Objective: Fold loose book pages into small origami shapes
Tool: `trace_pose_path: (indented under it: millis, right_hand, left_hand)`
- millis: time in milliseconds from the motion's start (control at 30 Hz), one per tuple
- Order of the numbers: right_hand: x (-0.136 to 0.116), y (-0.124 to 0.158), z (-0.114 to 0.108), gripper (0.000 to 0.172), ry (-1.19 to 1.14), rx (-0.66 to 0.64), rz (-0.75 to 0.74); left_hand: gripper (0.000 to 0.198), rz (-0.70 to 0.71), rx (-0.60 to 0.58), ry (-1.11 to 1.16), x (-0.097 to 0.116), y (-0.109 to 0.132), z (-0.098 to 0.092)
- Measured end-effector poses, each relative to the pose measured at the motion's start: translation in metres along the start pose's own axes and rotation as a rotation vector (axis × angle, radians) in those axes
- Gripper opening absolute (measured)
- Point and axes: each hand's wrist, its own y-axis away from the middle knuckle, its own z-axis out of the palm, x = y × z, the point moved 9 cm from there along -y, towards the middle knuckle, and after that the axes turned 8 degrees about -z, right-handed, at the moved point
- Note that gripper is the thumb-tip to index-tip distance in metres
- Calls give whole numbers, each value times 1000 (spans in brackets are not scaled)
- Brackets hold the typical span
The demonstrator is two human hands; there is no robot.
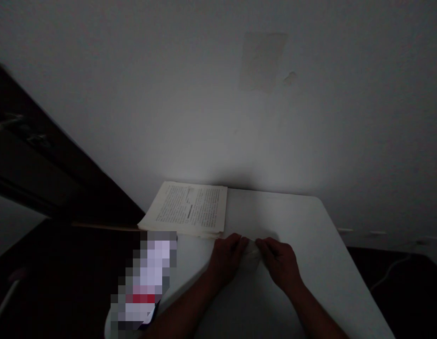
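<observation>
Above the near part of the white table [289,214], my left hand [227,258] and my right hand [281,261] face each other, a small gap between their fingertips. Both are closed, thumb and fingers pinched. Between them stretches a thin pale sheet [252,252], each hand gripping one side of it. It looks like paper or plastic film, but the dim light hides which. Just beyond my left hand lies a stack of printed pages [190,207] with text in columns.
A lit phone [151,268], its screen blurred out, rests at the table's left edge. A plain wall [190,117] rises behind the table. To the left is a dark door [45,155] with a metal handle; a white cable [391,270] hangs at the right.
</observation>
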Motion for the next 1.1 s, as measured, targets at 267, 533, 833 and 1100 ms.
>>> trace_pose_path:
  millis: [267, 533, 833, 1100]
  right_hand:
    - [6, 5, 8, 42, -109, -15, 93]
    - [17, 5, 1, 43, -188, 48, 197]
    - [31, 7, 2, 39, -361, 78, 285]
    - [32, 6, 14, 43, -396, -7, 301]
  left_hand:
    - [31, 37, 40, -130, 1, 1, 0]
    - [43, -260, -283, 322, -15, 1, 25]
    - [53, -292, -567, 313, -12, 16, 44]
    - [49, -118, -581, 154, 7, 22, 37]
